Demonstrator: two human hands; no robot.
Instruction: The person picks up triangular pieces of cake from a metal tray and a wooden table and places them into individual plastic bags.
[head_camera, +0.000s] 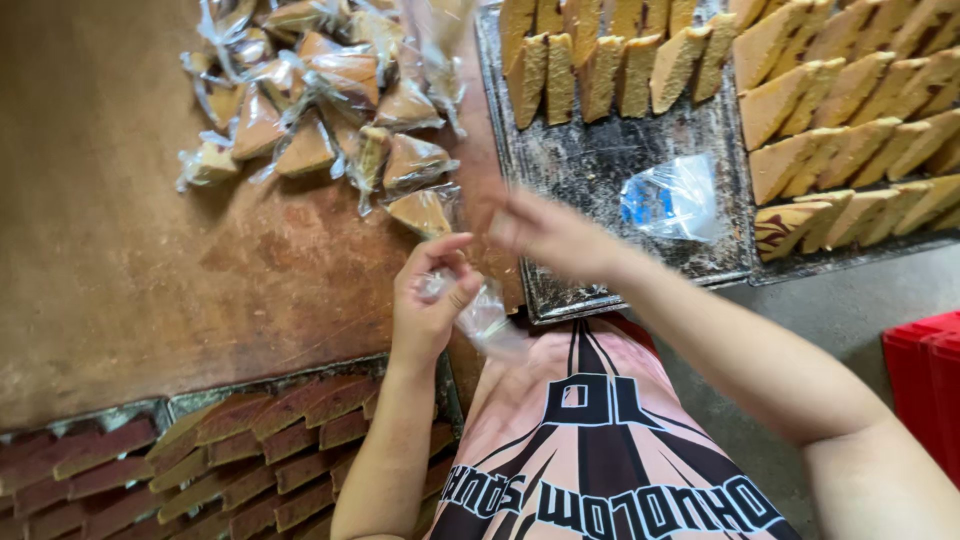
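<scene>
My left hand (428, 298) pinches a small clear plastic bag (482, 318) just above the near edge of the brown table (120, 250). Blurred by motion, my right hand (545, 235) hovers beside it over the corner of a dark baking tray (600, 170), fingers apart, with nothing visibly in it. A stack of clear bags (672, 198) lies on that tray. Wedge-shaped cake slices (600, 65) stand in a row at the tray's far end.
A pile of bagged cake wedges (320, 110) lies on the table at the back. A second tray of cake slices (860, 120) sits to the right. Darker brown slices (200, 470) fill trays at the near left. A red crate (925, 385) stands on the floor at right.
</scene>
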